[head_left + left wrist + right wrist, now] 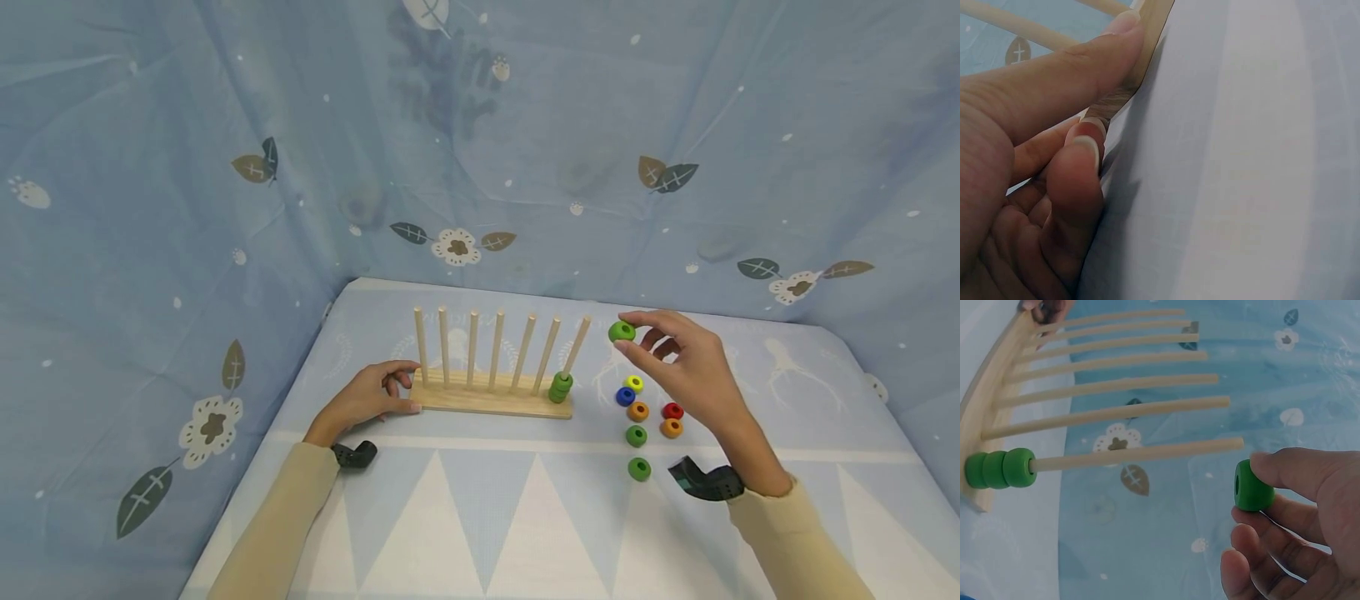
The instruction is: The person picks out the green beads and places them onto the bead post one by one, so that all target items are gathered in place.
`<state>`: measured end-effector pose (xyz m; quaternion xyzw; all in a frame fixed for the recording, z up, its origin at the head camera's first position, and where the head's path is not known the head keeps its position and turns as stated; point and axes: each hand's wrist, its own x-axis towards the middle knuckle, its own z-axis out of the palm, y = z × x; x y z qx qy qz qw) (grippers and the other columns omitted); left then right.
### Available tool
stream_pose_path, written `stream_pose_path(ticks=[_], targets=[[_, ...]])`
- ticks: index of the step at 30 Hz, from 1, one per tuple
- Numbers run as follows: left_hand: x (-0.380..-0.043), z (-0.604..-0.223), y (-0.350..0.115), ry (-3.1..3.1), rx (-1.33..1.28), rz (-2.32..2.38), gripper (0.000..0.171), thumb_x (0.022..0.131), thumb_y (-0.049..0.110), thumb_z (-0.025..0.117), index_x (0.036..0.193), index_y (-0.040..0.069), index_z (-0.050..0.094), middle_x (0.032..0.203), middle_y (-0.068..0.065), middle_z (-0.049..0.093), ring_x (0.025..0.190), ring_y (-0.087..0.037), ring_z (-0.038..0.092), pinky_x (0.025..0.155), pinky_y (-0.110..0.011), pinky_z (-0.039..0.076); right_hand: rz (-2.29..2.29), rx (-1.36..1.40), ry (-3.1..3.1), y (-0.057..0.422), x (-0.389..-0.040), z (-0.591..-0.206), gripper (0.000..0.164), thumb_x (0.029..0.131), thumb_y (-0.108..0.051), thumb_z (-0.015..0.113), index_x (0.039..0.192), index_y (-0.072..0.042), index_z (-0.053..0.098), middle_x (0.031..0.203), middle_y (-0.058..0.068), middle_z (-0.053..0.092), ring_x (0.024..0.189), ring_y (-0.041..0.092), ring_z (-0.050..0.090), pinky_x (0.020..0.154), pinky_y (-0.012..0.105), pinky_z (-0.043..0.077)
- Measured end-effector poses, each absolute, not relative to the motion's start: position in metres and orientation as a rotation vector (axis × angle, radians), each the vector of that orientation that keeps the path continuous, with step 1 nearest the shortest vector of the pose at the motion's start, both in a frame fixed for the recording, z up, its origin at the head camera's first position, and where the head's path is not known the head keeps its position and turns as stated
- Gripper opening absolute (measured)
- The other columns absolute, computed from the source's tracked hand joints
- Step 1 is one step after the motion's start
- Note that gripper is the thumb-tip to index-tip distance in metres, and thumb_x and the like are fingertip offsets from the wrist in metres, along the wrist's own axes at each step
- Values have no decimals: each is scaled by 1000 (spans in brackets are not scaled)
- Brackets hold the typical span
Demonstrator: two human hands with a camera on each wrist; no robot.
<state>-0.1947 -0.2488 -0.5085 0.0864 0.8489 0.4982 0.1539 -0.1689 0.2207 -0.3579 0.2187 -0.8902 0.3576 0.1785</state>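
A wooden peg rack (491,404) with several upright pegs in a row stands on the table. Three green beads (1002,469) are stacked at the foot of its rightmost peg. My left hand (372,392) grips the left end of the base, its thumb along the front edge (1124,94). Between thumb and fingers, my right hand (686,358) pinches another green bead (622,332). This bead is held in the air to the right of the rightmost peg's tip, apart from it; its hole shows in the right wrist view.
Right of the rack lie loose beads: a yellow one (634,383), a blue one (626,397), a red one (672,411), two orange (638,411) and two green (636,435). Blue patterned cloth (570,167) hangs behind the table.
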Motion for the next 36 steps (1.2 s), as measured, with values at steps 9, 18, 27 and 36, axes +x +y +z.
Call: stream_pose_path(ticks=[9, 18, 27, 36], targets=[[-194, -507, -249, 2422, 275, 1446, 75, 80, 27, 92, 145, 13, 57, 110, -11, 59, 76, -24, 54, 51, -35, 51, 1014, 613, -2523, 212, -170, -351, 39, 91, -11, 81, 130, -12, 71, 112, 3, 70, 84, 13, 59, 74, 12, 48], [-195, -509, -249, 2439, 280, 1439, 75, 80, 27, 92, 144, 12, 57, 109, -11, 60, 75, -23, 54, 50, -34, 51, 1045, 635, -2510, 206, -173, -348, 37, 92, -12, 80, 128, -10, 72, 110, 1, 69, 83, 12, 60, 74, 12, 49], [-194, -510, -250, 2438, 277, 1446, 76, 80, 27, 92, 145, 11, 57, 109, -10, 60, 73, -23, 54, 49, -34, 50, 1049, 664, -2482, 201, -176, -347, 37, 92, -13, 80, 128, -11, 72, 110, -1, 70, 82, 10, 59, 73, 12, 49], [-196, -510, -250, 2438, 270, 1439, 76, 79, 29, 92, 145, 14, 57, 109, -10, 60, 75, -23, 55, 50, -34, 51, 1050, 716, -2445, 194, -181, -344, 37, 90, -10, 82, 126, -10, 73, 110, 0, 70, 83, 9, 59, 72, 12, 50]])
